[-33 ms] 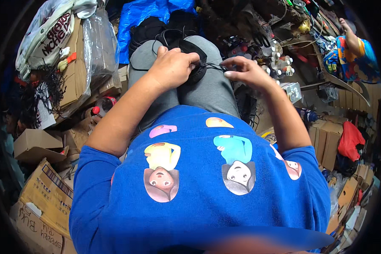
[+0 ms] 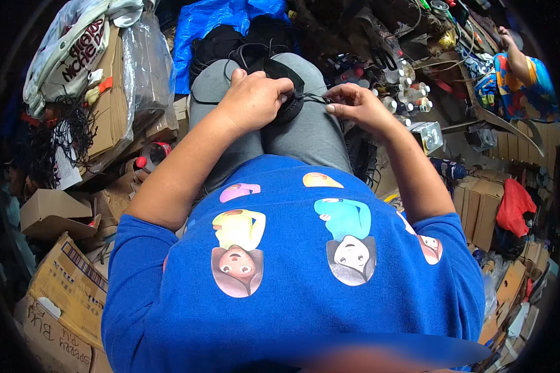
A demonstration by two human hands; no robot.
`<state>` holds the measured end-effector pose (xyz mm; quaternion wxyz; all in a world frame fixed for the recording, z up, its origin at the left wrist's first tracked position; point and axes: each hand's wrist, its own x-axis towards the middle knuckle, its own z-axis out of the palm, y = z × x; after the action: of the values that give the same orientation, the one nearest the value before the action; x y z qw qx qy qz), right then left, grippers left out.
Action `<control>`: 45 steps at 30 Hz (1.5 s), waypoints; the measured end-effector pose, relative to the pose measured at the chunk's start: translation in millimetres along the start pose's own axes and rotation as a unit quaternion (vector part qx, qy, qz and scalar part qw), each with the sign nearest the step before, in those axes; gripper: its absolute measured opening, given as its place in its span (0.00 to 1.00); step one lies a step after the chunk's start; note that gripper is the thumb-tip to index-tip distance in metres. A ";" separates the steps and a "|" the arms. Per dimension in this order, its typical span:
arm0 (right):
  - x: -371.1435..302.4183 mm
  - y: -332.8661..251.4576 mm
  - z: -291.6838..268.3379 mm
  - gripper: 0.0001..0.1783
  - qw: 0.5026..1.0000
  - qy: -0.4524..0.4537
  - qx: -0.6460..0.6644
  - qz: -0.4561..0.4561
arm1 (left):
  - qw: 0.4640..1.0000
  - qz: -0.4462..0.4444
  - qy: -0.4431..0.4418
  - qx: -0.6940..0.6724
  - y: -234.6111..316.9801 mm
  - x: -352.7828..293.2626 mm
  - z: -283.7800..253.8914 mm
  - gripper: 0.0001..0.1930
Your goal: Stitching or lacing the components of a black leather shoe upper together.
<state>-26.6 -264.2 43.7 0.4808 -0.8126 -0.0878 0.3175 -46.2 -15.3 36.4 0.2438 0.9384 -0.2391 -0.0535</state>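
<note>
A dark black piece (image 2: 290, 110), seemingly cloth, lies over my grey-trousered thighs, partly covered by my fingers. My left hand (image 2: 252, 102) is closed on its near edge, thumb and forefinger together. From there a thin black cord (image 2: 313, 97) runs across to my right hand (image 2: 359, 107), which pinches it between thumb and fingertips just above my right thigh. More loose black cord loops over my knees. Beyond them sits a heap of black pieces (image 2: 218, 43) on a blue plastic sheet (image 2: 190, 37).
Cardboard boxes (image 2: 65, 283) and a white cloth bag (image 2: 68, 56) crowd the left. Several bottles (image 2: 410, 93) stand right of my knees. A red plastic bag (image 2: 515, 207) lies on cartons at right. Another person's arm (image 2: 518, 56) shows at the upper right.
My right hand has shifted very slightly to the left, its fingers drawn closer on the cord. My left hand and the black piece stay where they were.
</note>
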 end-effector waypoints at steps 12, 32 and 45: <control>45.7 -14.6 -34.3 0.14 0.907 0.172 -0.376 -0.083 | 0.997 0.038 0.004 0.064 1.9 -2.5 0.6 0.08; 23.9 8.9 -35.2 0.05 0.800 0.040 -0.527 -0.283 | 0.993 0.005 0.061 0.103 -41.6 -80.2 -36.8 0.08; 34.2 -78.1 -5.6 0.14 0.806 -0.208 0.504 -0.229 | 0.741 0.109 0.016 -0.662 24.4 -37.8 -60.1 0.07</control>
<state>16.3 -212.2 96.2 0.8518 -0.3262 -0.1970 0.3594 -76.8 9.9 100.3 0.8118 0.5091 -0.2397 -0.1562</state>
